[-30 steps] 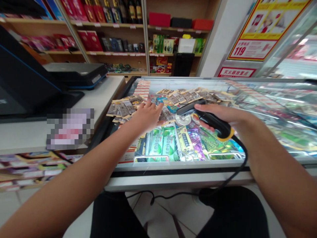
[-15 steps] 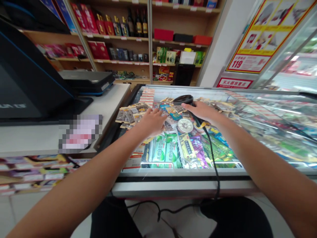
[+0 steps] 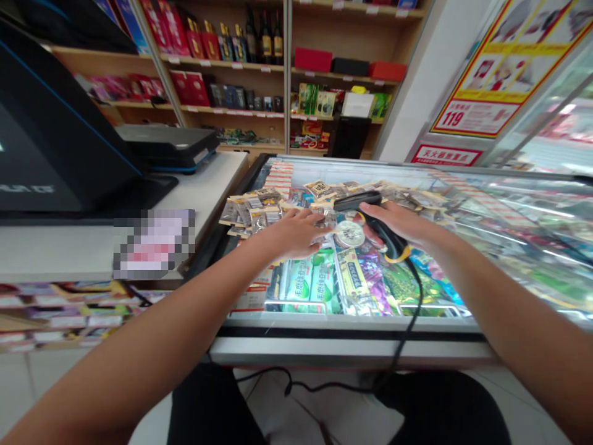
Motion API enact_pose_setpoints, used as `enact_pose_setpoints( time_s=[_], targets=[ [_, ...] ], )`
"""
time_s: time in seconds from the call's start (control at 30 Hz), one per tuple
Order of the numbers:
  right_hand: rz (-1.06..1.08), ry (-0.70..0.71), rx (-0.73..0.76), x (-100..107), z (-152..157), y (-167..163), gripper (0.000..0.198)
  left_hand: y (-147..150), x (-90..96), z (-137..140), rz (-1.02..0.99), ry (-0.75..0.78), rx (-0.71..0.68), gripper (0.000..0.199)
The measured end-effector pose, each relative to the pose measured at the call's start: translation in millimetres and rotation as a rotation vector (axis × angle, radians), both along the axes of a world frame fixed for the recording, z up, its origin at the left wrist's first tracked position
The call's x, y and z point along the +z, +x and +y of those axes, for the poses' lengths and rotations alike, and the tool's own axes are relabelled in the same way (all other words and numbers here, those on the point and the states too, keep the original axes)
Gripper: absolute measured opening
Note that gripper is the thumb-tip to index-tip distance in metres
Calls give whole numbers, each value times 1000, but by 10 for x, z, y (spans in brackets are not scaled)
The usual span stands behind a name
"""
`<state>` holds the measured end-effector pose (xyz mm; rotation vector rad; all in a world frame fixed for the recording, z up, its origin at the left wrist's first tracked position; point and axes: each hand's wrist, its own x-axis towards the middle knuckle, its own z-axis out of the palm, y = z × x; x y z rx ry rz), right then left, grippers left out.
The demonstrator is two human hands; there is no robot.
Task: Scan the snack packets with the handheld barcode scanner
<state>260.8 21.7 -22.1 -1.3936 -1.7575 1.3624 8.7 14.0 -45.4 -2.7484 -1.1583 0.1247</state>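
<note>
A black barcode scanner [image 3: 389, 238] with yellow trim is gripped in my right hand [image 3: 393, 219], its head pointing left over the freezer and its cable hanging down the front. My left hand [image 3: 299, 233] reaches palm down over small snack packets [image 3: 259, 216], fingers stretched out and thumb apart. Its fingertips are beside or on a clear-fronted packet [image 3: 328, 213]; whether they touch it I cannot tell. Between the hands is a round silvery lid [image 3: 349, 234]. Nearer me, green ice-pop wrappers [image 3: 309, 281] show through the glass top.
On the left, a counter [image 3: 222, 179] carries a black checkout terminal [image 3: 60, 154], a flat scale [image 3: 171, 145] and a blurred-out item [image 3: 157, 244]. The freezer's front edge [image 3: 352, 349] runs before my knees. Shelves with bottles [image 3: 264, 40] stand behind.
The scanner has tilted in my right hand, its head turning from face-up to leftward and its handle moving right. My left hand has slid right across the packets. The view has shifted slightly.
</note>
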Motion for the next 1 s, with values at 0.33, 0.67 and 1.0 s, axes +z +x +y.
enact_pose_setpoints(
  time_s=[0.33, 0.67, 1.0],
  targets=[
    [-56, -52, 43, -47, -179, 96, 57, 77, -83, -111, 47, 58, 71, 59],
    [-75, -52, 25, -35, -233, 51, 52, 102, -114, -84, 41, 70, 104, 60],
    [-176, 224, -309, -32, -68, 64, 47, 83, -158, -28, -20, 340, 137, 57]
  ],
)
